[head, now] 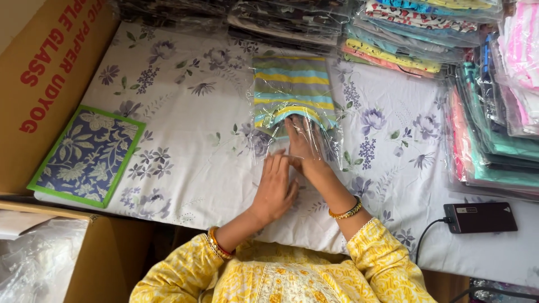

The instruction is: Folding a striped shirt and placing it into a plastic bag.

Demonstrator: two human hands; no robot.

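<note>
The right hand (303, 147) lies flat inside a clear bag (295, 120), blurring the striped garment (292, 84). The left hand (275, 188) presses flat on the floral sheet (185, 140).

surface: table (191, 168) under a white floral sheet
middle: striped garment in clear bag (292, 90)
left edge: blue floral board (87, 156)
far edge: bagged clothes stacks (404, 28)
right edge: black box (480, 217), more bagged stacks (494, 140)

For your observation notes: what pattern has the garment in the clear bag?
Horizontal stripes of yellow, turquoise and grey; head view.

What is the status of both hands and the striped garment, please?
Right hand inside clear bag, pushing striped garment. Left hand flat on bag mouth. Nothing in the way.
</note>
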